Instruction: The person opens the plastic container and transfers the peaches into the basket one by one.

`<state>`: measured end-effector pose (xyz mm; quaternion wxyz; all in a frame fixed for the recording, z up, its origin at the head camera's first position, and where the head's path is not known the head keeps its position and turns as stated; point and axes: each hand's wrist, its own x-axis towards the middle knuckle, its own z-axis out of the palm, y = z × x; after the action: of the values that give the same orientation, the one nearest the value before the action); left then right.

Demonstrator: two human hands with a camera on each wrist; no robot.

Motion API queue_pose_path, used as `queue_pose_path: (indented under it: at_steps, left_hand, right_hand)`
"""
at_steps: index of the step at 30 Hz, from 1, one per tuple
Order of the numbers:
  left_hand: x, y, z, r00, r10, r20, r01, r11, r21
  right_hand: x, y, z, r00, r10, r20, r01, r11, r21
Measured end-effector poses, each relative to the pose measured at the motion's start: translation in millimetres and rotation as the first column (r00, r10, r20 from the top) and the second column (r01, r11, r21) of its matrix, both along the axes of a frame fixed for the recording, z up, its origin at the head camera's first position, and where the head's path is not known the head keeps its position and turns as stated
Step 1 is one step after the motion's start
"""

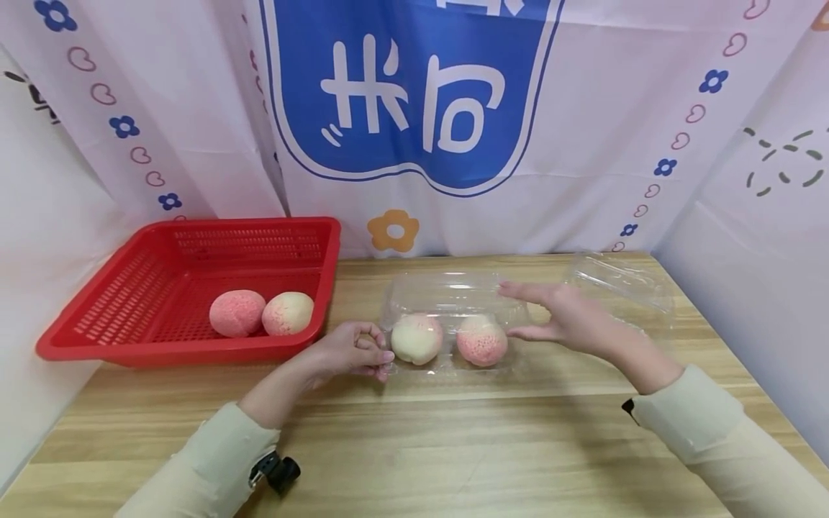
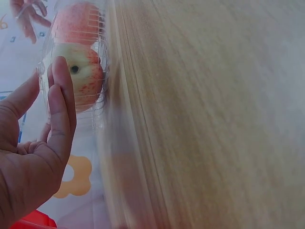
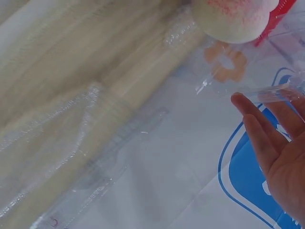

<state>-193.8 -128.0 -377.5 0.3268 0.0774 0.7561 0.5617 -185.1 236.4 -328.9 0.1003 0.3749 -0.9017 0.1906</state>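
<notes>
A clear plastic clamshell box [image 1: 447, 296] stands on the table with two pink-and-cream peaches in it, the left peach [image 1: 417, 339] and the right peach [image 1: 482, 341]. My left hand [image 1: 350, 351] pinches the box's front left edge between thumb and fingers, as the left wrist view [image 2: 47, 114] also shows. At the lid's right side my right hand [image 1: 570, 314] has its fingers fairly straight. In the right wrist view, fingertips [image 3: 240, 101] touch the clear plastic. Whether the lid is fully down, I cannot tell.
A red plastic basket [image 1: 333, 259] stands at the left, holding a pink peach [image 1: 237, 314] and a paler peach [image 1: 288, 314]. Another clear plastic box [image 1: 622, 277] lies at the back right. A pale round thing [image 1: 537, 313] shows partly behind my right hand. Printed cloth hangs behind the table.
</notes>
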Motion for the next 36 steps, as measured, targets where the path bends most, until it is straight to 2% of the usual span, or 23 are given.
queue_pose_path:
  at_steps: [5,11,23,30,36]
  left_hand:
    - [-1.9,2.7,-1.6,1.0,-0.004,-0.009,0.004,1.0,-0.004]
    - [-2.3,3.6,-2.1,1.0,0.006,0.001,-0.006,1.0,-0.004]
    - [1.0,1.6,-1.3,1.0,0.01,-0.011,-0.01,1.0,0.008]
    - [2.0,1.5,0.6,1.0,0.019,-0.009,-0.019,1.0,0.017]
    - [0.8,1.3,-0.5,1.0,0.018,-0.01,-0.017,1.0,0.016]
  right_hand:
    - [-3.5,3.3,8.8,0.997,-0.045,0.062,0.048,0.998,-0.043]
    - [-8.3,2.2,18.8,0.987,-0.107,0.117,0.111,0.993,-0.029]
    - [-22.2,-2.5,31.0,0.969,-0.139,0.206,0.155,0.986,-0.063]
    - [-25.5,-4.4,37.0,0.95,-0.168,0.262,0.21,0.968,-0.14]
    - [-32.6,-6.6,39.6,0.933,-0.211,0.292,0.267,0.95,-0.165]
